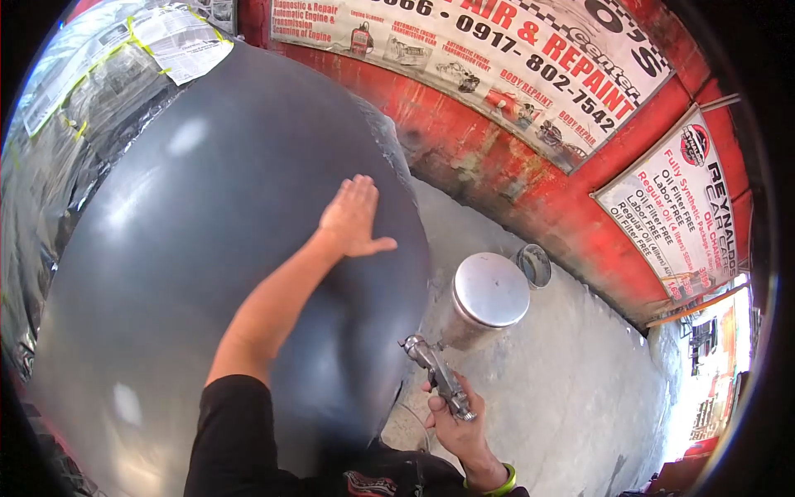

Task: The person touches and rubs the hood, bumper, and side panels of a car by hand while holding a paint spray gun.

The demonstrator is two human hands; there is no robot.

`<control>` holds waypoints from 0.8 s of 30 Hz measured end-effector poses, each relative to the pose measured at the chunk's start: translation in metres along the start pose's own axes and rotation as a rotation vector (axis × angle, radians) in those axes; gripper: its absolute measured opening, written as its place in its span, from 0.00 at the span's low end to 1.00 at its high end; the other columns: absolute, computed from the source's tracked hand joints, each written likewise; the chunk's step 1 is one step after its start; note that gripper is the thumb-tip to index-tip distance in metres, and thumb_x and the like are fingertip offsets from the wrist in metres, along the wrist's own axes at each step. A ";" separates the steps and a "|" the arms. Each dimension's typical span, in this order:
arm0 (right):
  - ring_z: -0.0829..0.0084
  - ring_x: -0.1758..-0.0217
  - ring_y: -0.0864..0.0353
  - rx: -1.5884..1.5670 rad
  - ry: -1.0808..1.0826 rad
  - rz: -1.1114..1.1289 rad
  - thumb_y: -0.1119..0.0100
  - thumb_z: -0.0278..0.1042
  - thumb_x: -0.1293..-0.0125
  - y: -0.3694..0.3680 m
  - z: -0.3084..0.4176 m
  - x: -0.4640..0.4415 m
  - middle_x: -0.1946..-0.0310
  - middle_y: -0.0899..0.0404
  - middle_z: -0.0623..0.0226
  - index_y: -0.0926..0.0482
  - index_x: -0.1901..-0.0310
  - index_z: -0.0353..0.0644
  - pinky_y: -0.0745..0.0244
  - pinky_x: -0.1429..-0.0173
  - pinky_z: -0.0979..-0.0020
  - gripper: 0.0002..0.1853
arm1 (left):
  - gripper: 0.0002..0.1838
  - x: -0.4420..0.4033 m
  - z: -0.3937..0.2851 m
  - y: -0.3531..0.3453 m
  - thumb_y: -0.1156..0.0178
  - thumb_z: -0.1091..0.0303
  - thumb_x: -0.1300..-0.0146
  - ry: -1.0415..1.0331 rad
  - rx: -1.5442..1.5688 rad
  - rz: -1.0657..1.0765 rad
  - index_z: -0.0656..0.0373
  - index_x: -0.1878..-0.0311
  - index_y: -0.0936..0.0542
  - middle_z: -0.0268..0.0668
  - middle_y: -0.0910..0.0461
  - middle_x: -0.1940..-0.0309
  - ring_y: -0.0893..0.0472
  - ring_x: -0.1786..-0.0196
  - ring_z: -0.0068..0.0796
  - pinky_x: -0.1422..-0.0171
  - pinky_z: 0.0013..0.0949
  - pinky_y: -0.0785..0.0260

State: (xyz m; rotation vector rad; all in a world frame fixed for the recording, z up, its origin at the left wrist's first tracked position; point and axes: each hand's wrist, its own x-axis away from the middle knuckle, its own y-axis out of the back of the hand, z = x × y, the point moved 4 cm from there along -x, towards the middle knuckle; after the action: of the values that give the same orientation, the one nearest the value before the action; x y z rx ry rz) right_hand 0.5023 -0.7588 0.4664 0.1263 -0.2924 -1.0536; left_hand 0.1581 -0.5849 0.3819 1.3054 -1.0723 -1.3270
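Observation:
My left hand (358,217) lies flat on a smooth dark grey car panel (248,166), fingers together and thumb stretched out to the side. My right hand (457,421) is closed around a metal spray gun (437,373), held beside the panel's lower right edge. A silver cup with a round lid (491,290) stands out from the gun's front and appears joined to it. The gun's nozzle end is turned toward the panel. A thin hose or cord curves near my right wrist, partly hidden.
Plastic film (108,108) and taped newspaper (186,50) cover the area left of the panel. A round open tin (534,266) sits on the concrete floor (571,373) by a red wall (464,157). Printed signs (675,215) hang there.

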 end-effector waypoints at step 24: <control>0.81 0.77 0.21 -0.048 0.165 0.014 0.35 0.40 0.24 0.189 -0.070 0.065 0.59 0.16 0.67 0.22 0.41 0.34 0.24 0.74 0.76 0.20 | 0.34 0.336 -0.468 -0.121 0.65 0.42 0.15 0.059 2.137 1.171 0.58 0.21 0.35 0.41 0.30 0.25 0.32 0.24 0.32 0.21 0.38 0.40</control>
State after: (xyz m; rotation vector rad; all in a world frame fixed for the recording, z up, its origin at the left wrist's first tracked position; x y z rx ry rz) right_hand 0.7110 -0.7248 0.4563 0.1670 -0.1184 -1.0291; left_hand 0.6280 -0.8818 0.1877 1.2444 -2.6369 1.2756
